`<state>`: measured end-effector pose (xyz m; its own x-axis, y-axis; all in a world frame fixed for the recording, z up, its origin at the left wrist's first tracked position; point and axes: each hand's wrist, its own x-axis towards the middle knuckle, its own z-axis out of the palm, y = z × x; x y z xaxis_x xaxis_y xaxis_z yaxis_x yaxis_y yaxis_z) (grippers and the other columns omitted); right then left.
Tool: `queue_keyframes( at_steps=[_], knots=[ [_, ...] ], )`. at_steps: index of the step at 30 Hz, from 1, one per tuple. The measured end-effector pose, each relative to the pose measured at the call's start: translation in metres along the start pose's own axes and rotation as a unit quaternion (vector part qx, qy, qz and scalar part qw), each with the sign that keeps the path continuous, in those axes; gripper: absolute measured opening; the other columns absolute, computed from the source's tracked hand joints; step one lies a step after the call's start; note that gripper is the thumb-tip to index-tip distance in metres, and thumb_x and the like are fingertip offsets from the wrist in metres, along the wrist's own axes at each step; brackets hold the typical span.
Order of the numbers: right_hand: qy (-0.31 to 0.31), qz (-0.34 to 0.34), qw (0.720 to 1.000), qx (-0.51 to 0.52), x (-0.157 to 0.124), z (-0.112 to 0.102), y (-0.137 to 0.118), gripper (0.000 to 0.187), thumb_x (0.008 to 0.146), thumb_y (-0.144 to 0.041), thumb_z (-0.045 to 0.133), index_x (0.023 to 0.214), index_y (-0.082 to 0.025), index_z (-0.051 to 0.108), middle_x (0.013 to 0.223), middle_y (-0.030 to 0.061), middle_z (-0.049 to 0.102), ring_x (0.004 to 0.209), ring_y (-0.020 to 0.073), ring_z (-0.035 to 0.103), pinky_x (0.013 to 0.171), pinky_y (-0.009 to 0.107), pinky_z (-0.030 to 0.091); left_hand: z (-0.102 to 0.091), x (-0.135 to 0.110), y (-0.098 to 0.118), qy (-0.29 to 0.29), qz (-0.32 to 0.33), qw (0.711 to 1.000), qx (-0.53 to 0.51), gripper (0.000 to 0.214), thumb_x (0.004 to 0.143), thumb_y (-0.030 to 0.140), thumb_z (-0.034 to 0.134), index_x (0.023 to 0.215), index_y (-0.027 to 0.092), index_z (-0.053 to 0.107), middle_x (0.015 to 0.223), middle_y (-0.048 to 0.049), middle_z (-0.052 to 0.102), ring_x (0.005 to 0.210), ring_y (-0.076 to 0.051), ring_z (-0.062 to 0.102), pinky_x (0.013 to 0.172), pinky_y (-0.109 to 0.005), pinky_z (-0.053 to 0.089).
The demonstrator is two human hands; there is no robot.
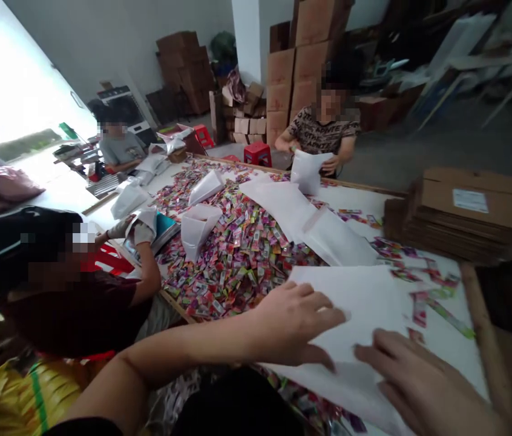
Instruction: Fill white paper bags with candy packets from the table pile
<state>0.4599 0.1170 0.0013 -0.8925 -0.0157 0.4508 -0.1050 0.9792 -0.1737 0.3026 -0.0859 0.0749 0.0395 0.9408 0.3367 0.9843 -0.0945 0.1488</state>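
Both hands, left hand (299,321) and right hand (423,387), are pressing flat, fingers spread, on a white mailer bag (365,303); sliding it could be scattering candy packets (238,254) just beyond.

A large white table (437,348) with a wooden rim carries a wide heap of small colourful packets (238,254) across its middle. White bags (324,233) lie on and beside the heap, one big white bag (365,303) at the near edge. A stack of flattened cardboard boxes (465,212) sits at the right side
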Motion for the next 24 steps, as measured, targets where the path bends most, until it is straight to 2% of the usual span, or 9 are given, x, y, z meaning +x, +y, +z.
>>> queue_keyframes(
  at_steps=[2, 5, 9, 11, 13, 16, 19, 21, 24],
  knots=[
    [-0.061, -0.043, 0.997, 0.017, 0.008, -0.002, -0.032, 0.033, 0.062, -0.008, 0.050, 0.083, -0.029, 0.063, 0.074, 0.0022, 0.057, 0.068, 0.0167, 0.058, 0.056, 0.026, 0.043, 0.030, -0.015, 0.009, -0.081, -0.015, 0.997, 0.009, 0.050, 0.077, 0.054, 0.057, 0.113, 0.018, 0.055, 0.100, -0.0074, 0.066, 0.085, -0.024, 0.060, 0.073, -0.034, 0.048],
    [-0.112, -0.051, 0.991, 0.057, 0.019, 0.006, -0.059, 0.031, 0.069, -0.003, 0.044, 0.085, -0.024, 0.061, 0.079, 0.0027, 0.053, 0.074, 0.0163, 0.055, 0.062, 0.024, 0.043, 0.064, -0.052, 0.014, -0.126, -0.124, 0.984, 0.028, 0.019, 0.082, 0.028, 0.052, 0.099, 0.020, 0.058, 0.090, -0.0044, 0.064, 0.079, -0.020, 0.060, 0.065, -0.029, 0.046],
    [-0.065, -0.070, 0.978, 0.188, 0.031, 0.040, -0.055, 0.034, 0.077, -0.009, 0.046, 0.106, -0.023, 0.057, 0.098, 0.0056, 0.056, 0.095, 0.0195, 0.054, 0.085, 0.031, 0.045, 0.056, -0.105, 0.012, -0.115, -0.296, 0.945, 0.070, 0.029, 0.078, 0.011, 0.042, 0.100, 0.022, 0.057, 0.092, -0.0038, 0.060, 0.083, -0.019, 0.060, 0.068, -0.026, 0.044],
    [-0.010, -0.012, 0.966, 0.257, 0.032, 0.076, -0.041, 0.038, 0.084, -0.022, 0.045, 0.122, -0.022, 0.047, 0.118, 0.0098, 0.052, 0.113, 0.0223, 0.049, 0.097, 0.036, 0.040, 0.041, -0.131, 0.009, -0.093, -0.388, 0.912, 0.098, 0.035, 0.080, 0.012, 0.039, 0.109, 0.024, 0.056, 0.095, -0.0043, 0.058, 0.083, -0.018, 0.060, 0.069, -0.026, 0.044],
    [0.009, 0.111, 0.963, 0.247, 0.024, 0.130, -0.028, 0.051, 0.085, -0.033, 0.044, 0.133, -0.016, 0.035, 0.131, 0.0156, 0.045, 0.124, 0.0261, 0.042, 0.103, 0.041, 0.035, 0.032, -0.155, 0.007, -0.080, -0.461, 0.876, 0.122, 0.038, 0.083, 0.013, 0.036, 0.111, 0.026, 0.056, 0.096, -0.0046, 0.055, 0.080, -0.018, 0.060, 0.067, -0.026, 0.043],
    [-0.103, 0.275, 0.953, 0.078, -0.007, 0.229, -0.022, 0.090, 0.067, -0.039, 0.066, 0.140, -0.008, 0.025, 0.140, 0.0261, 0.034, 0.131, 0.0412, 0.030, 0.104, 0.056, 0.026, 0.041, -0.185, -0.001, -0.083, -0.536, 0.833, 0.114, 0.039, 0.083, 0.012, 0.035, 0.109, 0.028, 0.059, 0.097, -0.0036, 0.053, 0.071, -0.014, 0.058, 0.062, -0.023, 0.041],
    [-0.192, 0.280, 0.940, -0.034, -0.039, 0.308, -0.024, 0.098, 0.054, -0.035, 0.077, 0.139, -0.016, 0.032, 0.145, 0.0249, 0.027, 0.132, 0.0468, 0.026, 0.104, 0.061, 0.017, 0.060, -0.200, -0.013, -0.061, -0.585, 0.801, 0.110, 0.042, 0.081, 0.006, 0.033, 0.107, 0.026, 0.060, 0.108, -0.0043, 0.052, 0.073, -0.011, 0.059, 0.061, -0.020, 0.040],
    [-0.193, 0.274, 0.939, -0.079, -0.043, 0.331, -0.018, 0.095, 0.054, -0.032, 0.076, 0.139, -0.018, 0.034, 0.147, 0.0242, 0.025, 0.132, 0.0473, 0.025, 0.102, 0.061, 0.021, 0.064, -0.204, -0.023, -0.031, -0.597, 0.788, 0.148, 0.042, 0.082, 0.005, 0.032, 0.107, 0.025, 0.060, 0.112, -0.0044, 0.051, 0.074, -0.011, 0.059, 0.060, -0.021, 0.039],
    [-0.154, 0.288, 0.940, -0.098, -0.019, 0.330, 0.004, 0.081, 0.064, -0.022, 0.064, 0.139, -0.019, 0.034, 0.145, 0.0267, 0.024, 0.122, 0.0457, 0.041, 0.090, 0.058, 0.035, 0.055, -0.198, -0.037, 0.012, -0.607, 0.764, 0.219, 0.042, 0.085, 0.009, 0.031, 0.112, 0.028, 0.057, 0.116, -0.0032, 0.050, 0.071, -0.011, 0.058, 0.058, -0.022, 0.038]
  ],
)
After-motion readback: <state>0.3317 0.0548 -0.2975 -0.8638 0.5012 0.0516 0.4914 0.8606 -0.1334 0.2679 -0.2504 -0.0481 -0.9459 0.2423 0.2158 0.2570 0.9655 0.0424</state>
